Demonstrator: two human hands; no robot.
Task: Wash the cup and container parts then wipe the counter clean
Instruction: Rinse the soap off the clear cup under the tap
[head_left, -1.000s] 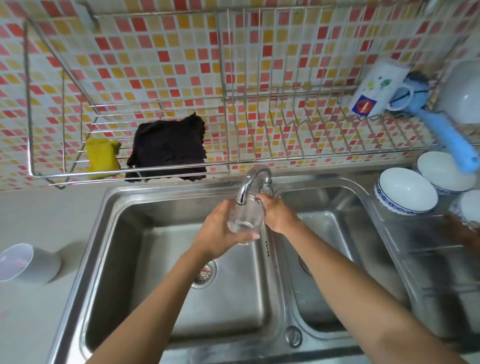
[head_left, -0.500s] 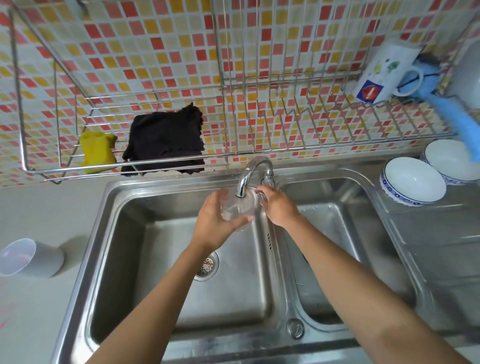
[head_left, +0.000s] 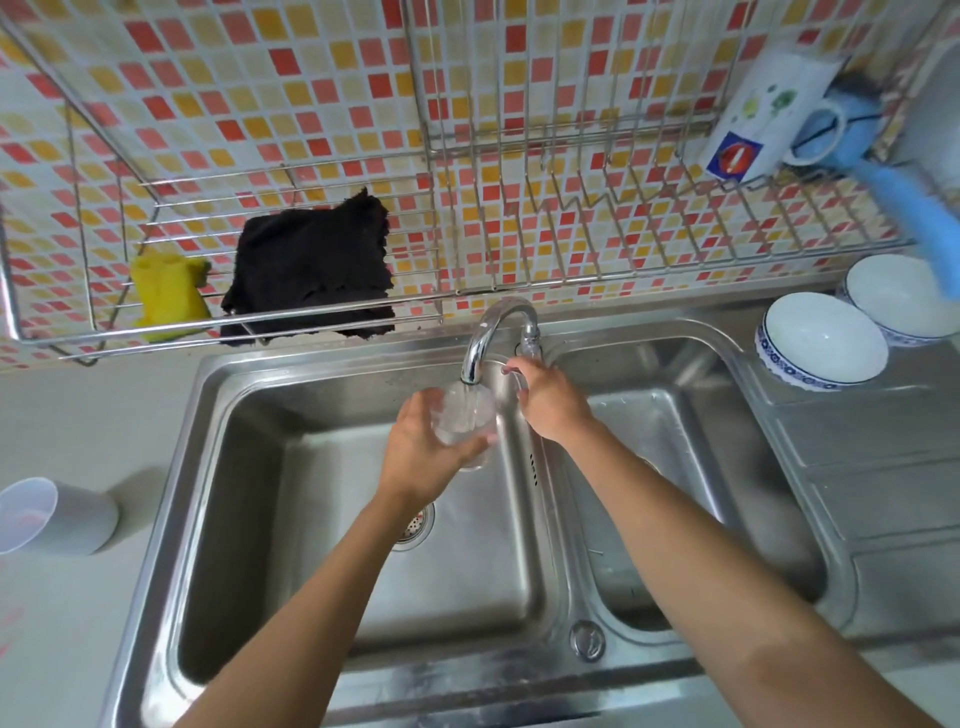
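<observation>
Cup: the clear cup (head_left: 465, 426) sits directly under the faucet (head_left: 488, 332) spout, filling.
Left hand: the left hand (head_left: 421, 452) has its fingers wrapped round the cup.
Right hand: the right hand (head_left: 550, 405) is at the faucet's base; whether it grips anything is unclear.
Progress: probably rinsing the first piece.
Left to do: the white container (head_left: 57, 514), far left of the faucet; the black cloth (head_left: 311, 275) is unused and the counter not yet wiped.
</observation>
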